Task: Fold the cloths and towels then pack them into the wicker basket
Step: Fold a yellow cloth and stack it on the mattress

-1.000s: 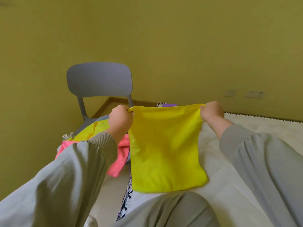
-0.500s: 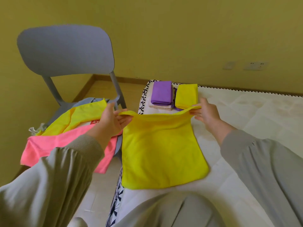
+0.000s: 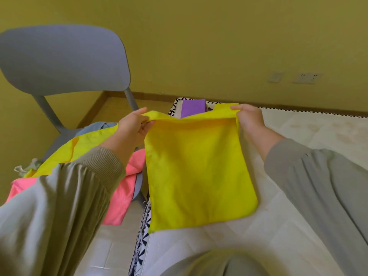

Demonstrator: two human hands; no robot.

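Head view: yellow cloth (image 3: 199,166) between left hand (image 3: 133,126) and right hand (image 3: 250,120)

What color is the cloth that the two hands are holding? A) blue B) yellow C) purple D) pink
B: the left hand and the right hand each pinch a top corner of the yellow cloth.

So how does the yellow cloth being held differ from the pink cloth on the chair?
The held yellow cloth is pinched at its top corners by the left hand and right hand, its lower part flat on the mattress; the pink cloth hangs rumpled off the grey chair, no hand on it. Both are plain, single-coloured.
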